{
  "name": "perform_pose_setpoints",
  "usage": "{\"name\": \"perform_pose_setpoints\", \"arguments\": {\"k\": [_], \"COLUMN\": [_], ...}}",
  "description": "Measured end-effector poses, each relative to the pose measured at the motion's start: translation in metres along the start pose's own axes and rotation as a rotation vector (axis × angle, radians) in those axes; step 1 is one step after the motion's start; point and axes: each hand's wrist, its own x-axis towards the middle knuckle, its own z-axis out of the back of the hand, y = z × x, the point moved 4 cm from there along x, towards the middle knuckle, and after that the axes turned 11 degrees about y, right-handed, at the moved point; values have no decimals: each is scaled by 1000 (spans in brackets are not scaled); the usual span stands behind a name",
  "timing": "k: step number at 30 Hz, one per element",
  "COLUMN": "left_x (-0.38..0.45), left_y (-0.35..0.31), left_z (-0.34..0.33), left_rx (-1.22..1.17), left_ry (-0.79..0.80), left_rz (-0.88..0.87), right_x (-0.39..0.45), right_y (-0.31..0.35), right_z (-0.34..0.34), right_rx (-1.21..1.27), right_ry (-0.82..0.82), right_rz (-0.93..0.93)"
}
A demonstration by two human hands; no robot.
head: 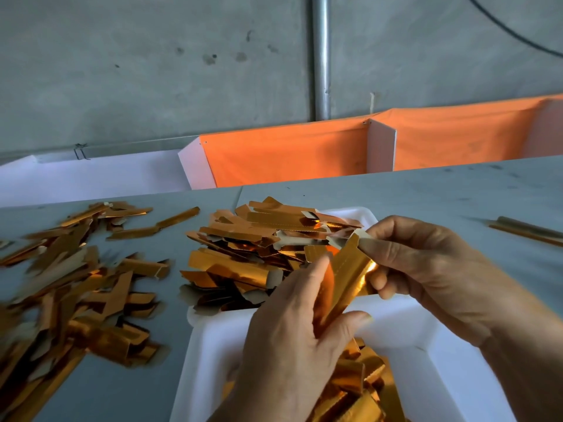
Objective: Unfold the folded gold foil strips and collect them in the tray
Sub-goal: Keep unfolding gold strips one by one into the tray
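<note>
Both hands hold one gold foil strip (pixel 347 275) above the near white tray (pixel 426 345). My left hand (pixel 292 339) pinches its lower end between thumb and fingers. My right hand (pixel 426 263) pinches its upper end, where the pale back of the foil shows. The strip is partly spread between them. Gold strips (pixel 356 388) lie in the near tray below my hands. A second heap of strips (pixel 253 254) fills a white tray (pixel 362 213) just beyond.
A loose pile of folded gold strips (pixel 70 287) covers the grey table at left. Two long thin strips (pixel 527 233) lie at the right edge. Orange cloth bins (pixel 289 150) with white dividers stand behind the table, below a concrete wall and metal pole.
</note>
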Motion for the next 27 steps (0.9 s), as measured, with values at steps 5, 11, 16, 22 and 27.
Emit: {"name": "perform_pose_setpoints", "arguments": {"k": [5, 11, 16, 22, 27], "left_x": [-2, -3, -4, 2, 5], "left_y": [-4, -8, -13, -12, -11], "left_z": [4, 7, 8, 3, 4], "left_rx": [9, 10, 181, 454, 503], "left_ry": [-89, -117, -144, -134, -121], "left_rz": [41, 13, -75, -92, -100], "right_x": [0, 0, -4, -2, 4], "right_y": [0, 5, 6, -10, -26], "right_z": [1, -1, -2, -10, -12], "right_rx": [-49, -167, -405, -294, 134], "right_ry": [-25, -70, -63, 164, 117], "right_rz": [30, 119, 46, -164, -220]}}
